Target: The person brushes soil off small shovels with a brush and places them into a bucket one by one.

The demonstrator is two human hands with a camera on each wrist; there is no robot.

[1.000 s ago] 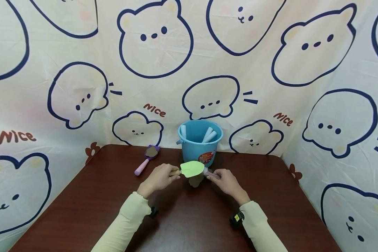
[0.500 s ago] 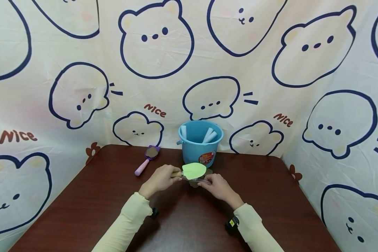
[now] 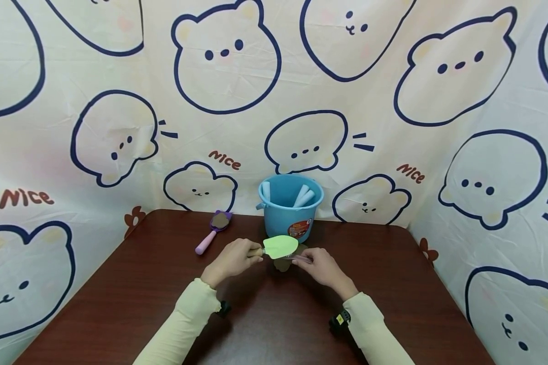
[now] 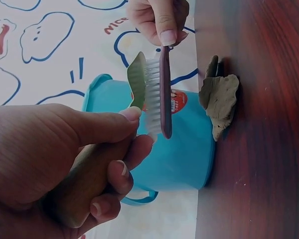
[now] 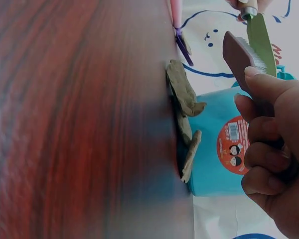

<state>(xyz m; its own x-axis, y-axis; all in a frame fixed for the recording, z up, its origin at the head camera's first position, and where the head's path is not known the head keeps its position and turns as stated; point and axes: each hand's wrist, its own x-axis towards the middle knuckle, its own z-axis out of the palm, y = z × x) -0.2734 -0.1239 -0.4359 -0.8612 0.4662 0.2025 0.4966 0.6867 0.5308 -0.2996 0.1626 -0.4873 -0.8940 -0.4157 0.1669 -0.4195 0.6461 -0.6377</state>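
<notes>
My left hand (image 3: 230,259) grips the wooden handle of a small trowel with a light green blade (image 3: 279,247), held above the table. In my right hand (image 3: 323,267) is a brush (image 4: 165,94) with a brownish-purple back and white bristles. The bristles (image 4: 152,92) lie against the underside of the trowel blade, as the left wrist view shows. Below the tools, brown clay-like pieces (image 4: 220,99) lie on the table at the foot of a blue bucket (image 3: 276,218). The blade hides part of these pieces in the head view.
Several light blue rolls (image 3: 304,196) stand inside the bucket. A purple shovel (image 3: 219,221) with a pink handle and a brown lump on it lies left of the bucket. Cartoon-printed cloth (image 3: 224,71) hangs behind and beside the dark wood table (image 3: 274,324).
The right hand moved left with the brush along the underside of the trowel blade, then shifted slightly back right. The left hand and trowel moved a little to the right early on.
</notes>
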